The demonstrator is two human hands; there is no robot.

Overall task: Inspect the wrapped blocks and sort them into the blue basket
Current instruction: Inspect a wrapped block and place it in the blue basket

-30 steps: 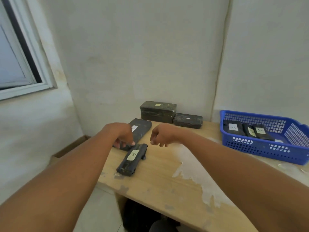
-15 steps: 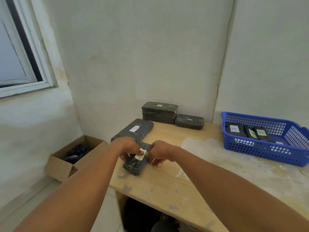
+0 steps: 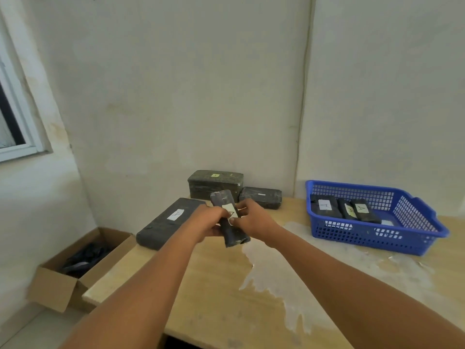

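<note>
Held block: a narrow black wrapped block (image 3: 230, 219) with a white label, lifted above the desk (image 3: 219, 293), tilted, far end raised.
Left hand (image 3: 206, 221): fingers curled around the block's left side.
Right hand (image 3: 251, 219): grips the right side, thumb near the label.
Blue basket (image 3: 412, 238): on the desk's right end, well apart from the hands; three labelled black blocks (image 3: 346, 209) lie side by side inside.
Long flat block (image 3: 168, 221): on the desk's left edge, white label up, just beside the left hand.
Tall block (image 3: 215, 183): against the wall.
Low block (image 3: 260, 197): touching the tall block's right side.
Cardboard box (image 3: 63, 285): open, on the floor to the left, dark contents inside.
</note>
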